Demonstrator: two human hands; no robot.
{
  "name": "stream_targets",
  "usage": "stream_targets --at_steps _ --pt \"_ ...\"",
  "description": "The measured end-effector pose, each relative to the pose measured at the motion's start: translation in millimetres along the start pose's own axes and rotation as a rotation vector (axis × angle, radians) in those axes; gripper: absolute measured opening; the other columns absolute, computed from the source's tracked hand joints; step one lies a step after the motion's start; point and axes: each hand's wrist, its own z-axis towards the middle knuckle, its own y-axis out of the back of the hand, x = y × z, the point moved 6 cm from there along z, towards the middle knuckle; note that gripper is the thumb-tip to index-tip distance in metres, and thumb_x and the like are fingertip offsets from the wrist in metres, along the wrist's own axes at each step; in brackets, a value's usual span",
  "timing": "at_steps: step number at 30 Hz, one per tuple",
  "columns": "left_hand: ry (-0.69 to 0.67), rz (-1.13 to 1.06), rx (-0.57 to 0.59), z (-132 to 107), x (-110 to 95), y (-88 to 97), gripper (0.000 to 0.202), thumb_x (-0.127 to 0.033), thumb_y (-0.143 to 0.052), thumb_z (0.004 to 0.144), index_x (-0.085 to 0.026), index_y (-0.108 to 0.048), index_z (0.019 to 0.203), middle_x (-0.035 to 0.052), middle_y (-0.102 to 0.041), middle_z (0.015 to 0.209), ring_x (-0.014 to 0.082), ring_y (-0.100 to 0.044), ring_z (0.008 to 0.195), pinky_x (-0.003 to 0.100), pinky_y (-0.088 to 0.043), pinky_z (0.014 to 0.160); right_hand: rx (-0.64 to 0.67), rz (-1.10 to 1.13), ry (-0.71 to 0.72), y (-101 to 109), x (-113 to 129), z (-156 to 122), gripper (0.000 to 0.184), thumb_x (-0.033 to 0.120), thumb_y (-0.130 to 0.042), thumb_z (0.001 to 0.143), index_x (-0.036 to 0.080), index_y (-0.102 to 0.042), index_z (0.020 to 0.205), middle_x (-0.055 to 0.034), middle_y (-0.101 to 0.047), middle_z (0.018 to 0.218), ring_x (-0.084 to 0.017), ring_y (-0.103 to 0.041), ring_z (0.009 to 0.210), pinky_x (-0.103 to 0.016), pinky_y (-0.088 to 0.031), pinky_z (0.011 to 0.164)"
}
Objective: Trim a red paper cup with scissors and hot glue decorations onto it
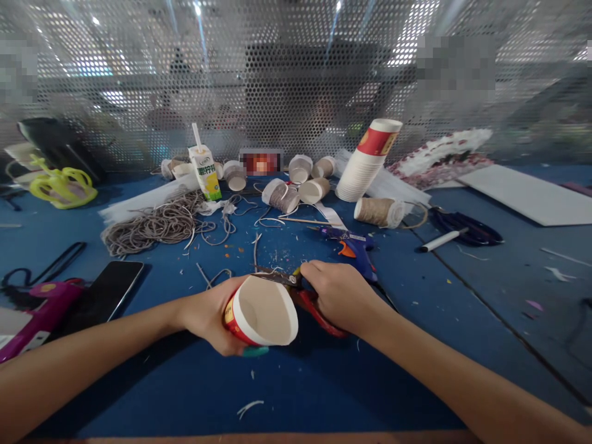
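Observation:
My left hand (215,320) is wrapped round a red and white paper cup (266,314), tilted so that its open mouth faces me. In my right hand (340,296) is a pair of scissors (319,313) with red and yellow handles. The dark blades lie at the cup's far rim; whether they are parted there I cannot make out. A thin pale strip curls beside the blades. Something teal (255,351) shows under the cup by my left thumb.
Behind my hands lie a blue glue gun (356,243), a heap of grey cord (150,225), several cord-wrapped cups (280,196), a juice carton (206,172) and a leaning stack of paper cups (367,160). A phone (108,290) and a magenta glue gun (50,308) are at left, a white board (531,194) at right.

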Motion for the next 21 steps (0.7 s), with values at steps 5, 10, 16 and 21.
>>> stream_targets --at_steps 5,10,16,21 --pt "0.014 -0.101 0.068 0 4 -0.4 0.072 -0.002 -0.065 0.046 -0.021 -0.050 0.114 0.0030 -0.061 0.094 0.0174 -0.059 0.081 0.030 -0.051 0.073 -0.035 0.012 0.030 3 5 0 0.015 0.010 -0.043 0.071 0.013 -0.055 0.080 -0.0075 -0.061 0.073 -0.014 -0.052 0.061 -0.025 -0.021 0.051" --pt "0.033 -0.195 0.101 1 7 -3.8 0.074 -0.007 -0.072 0.046 -0.021 -0.050 0.115 0.0045 -0.061 0.096 0.0188 -0.059 0.082 0.031 -0.052 0.072 0.040 0.017 0.019 -1 8 0 0.019 0.007 -0.041 0.073 0.013 -0.056 0.083 -0.0086 -0.063 0.077 -0.016 -0.055 0.064 -0.025 -0.021 0.051" --pt "-0.052 -0.224 0.001 2 2 7.5 0.069 -0.010 -0.071 0.056 -0.023 -0.042 0.118 0.0051 -0.058 0.100 0.0168 -0.060 0.083 0.029 -0.050 0.074 0.115 0.094 -0.098 -7 -6 5 0.021 0.005 -0.038 0.073 0.014 -0.056 0.079 -0.0076 -0.065 0.077 -0.017 -0.058 0.069 -0.026 -0.027 0.056" --pt "-0.194 0.014 -0.307 5 -7 30.6 0.072 -0.015 -0.075 0.056 -0.023 -0.037 0.116 0.0090 -0.044 0.124 0.0251 -0.047 0.111 0.038 -0.040 0.094 0.017 0.114 -0.249 -4 -21 9 0.015 0.016 -0.041 0.078 0.014 -0.056 0.075 -0.0089 -0.065 0.075 -0.019 -0.058 0.069 -0.026 -0.029 0.056"
